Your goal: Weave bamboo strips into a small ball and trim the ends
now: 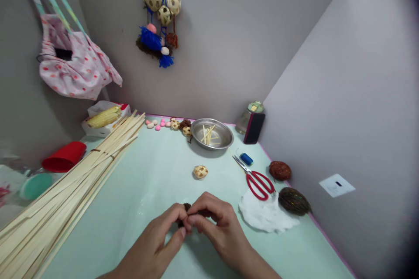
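Observation:
Both hands meet at the table's near edge, fingertips close together. My left hand (163, 231) pinches a small bundle of dark yarn (187, 206), which shows just above the fingers. My right hand (218, 222) is closed at the same bundle, thumb and forefinger pressed together on it. Most of the bundle is hidden by the fingers. A little beyond the hands lies a small woven ball (200, 172) of pale strips. Red-handled scissors (258, 181) rest to the right, beside a spool of blue thread (246, 158).
Long pale strips (81, 183) lie in a bundle along the left. At the back stands a metal bowl (225, 139) holding short strips. White tissue (266, 216), a dark yarn skein (294, 201) and a reddish-brown skein (279, 171) sit right. A phone (254, 128) leans against a jar.

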The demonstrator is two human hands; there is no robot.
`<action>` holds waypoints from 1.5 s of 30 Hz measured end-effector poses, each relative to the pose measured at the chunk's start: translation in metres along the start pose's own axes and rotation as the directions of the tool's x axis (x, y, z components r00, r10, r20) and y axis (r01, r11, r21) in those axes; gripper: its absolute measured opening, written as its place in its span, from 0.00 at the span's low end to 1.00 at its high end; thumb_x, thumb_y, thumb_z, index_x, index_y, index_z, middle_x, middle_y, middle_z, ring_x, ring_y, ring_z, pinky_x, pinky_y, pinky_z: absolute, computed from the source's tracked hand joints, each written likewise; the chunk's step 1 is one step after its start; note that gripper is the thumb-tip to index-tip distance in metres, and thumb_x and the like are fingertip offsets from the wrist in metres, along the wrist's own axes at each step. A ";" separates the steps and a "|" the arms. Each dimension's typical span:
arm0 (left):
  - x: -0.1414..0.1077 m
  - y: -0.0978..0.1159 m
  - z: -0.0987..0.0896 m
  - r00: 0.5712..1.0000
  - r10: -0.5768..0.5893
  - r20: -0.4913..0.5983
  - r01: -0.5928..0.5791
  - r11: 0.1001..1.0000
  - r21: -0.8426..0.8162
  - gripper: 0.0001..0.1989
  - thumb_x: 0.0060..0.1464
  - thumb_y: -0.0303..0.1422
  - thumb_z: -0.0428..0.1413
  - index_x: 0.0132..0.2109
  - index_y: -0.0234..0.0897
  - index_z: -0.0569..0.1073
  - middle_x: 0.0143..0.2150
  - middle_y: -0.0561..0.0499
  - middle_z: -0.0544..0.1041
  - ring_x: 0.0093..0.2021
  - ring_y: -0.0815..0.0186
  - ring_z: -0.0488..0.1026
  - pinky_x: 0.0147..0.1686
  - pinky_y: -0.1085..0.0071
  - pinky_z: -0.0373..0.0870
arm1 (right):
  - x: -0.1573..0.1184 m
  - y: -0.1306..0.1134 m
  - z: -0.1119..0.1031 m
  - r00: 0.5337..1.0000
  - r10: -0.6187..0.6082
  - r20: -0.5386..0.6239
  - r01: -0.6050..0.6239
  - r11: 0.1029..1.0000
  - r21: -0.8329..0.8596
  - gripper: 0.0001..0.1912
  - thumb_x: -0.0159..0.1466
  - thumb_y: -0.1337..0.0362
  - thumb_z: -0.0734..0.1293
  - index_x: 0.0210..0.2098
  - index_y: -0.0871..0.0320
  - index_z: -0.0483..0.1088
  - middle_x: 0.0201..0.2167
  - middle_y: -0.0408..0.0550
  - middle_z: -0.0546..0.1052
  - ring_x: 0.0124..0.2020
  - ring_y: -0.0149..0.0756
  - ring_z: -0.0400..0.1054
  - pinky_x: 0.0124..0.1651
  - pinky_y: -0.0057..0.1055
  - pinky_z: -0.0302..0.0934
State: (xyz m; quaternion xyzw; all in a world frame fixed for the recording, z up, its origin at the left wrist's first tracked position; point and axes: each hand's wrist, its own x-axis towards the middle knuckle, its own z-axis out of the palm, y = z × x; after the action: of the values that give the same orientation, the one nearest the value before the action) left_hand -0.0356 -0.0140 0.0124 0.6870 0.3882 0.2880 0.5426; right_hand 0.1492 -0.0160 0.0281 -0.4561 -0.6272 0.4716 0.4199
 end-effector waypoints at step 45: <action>-0.002 0.000 0.001 0.937 0.137 -0.321 -0.169 0.983 -0.074 0.06 0.58 0.30 0.57 0.41 0.47 0.76 0.45 0.51 0.73 0.45 0.64 0.74 0.42 0.75 0.73 | 0.004 -0.007 0.000 0.975 0.219 -0.035 -0.197 0.929 0.312 0.10 0.55 0.60 0.75 0.28 0.60 0.74 0.19 0.42 0.72 0.21 0.28 0.64 0.28 0.26 0.59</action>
State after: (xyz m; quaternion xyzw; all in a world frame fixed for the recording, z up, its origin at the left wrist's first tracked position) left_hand -0.0361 -0.0161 0.0122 0.6324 0.3999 0.4543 0.4835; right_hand 0.1471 -0.0132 0.0352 -0.4653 -0.4795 0.5889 0.4547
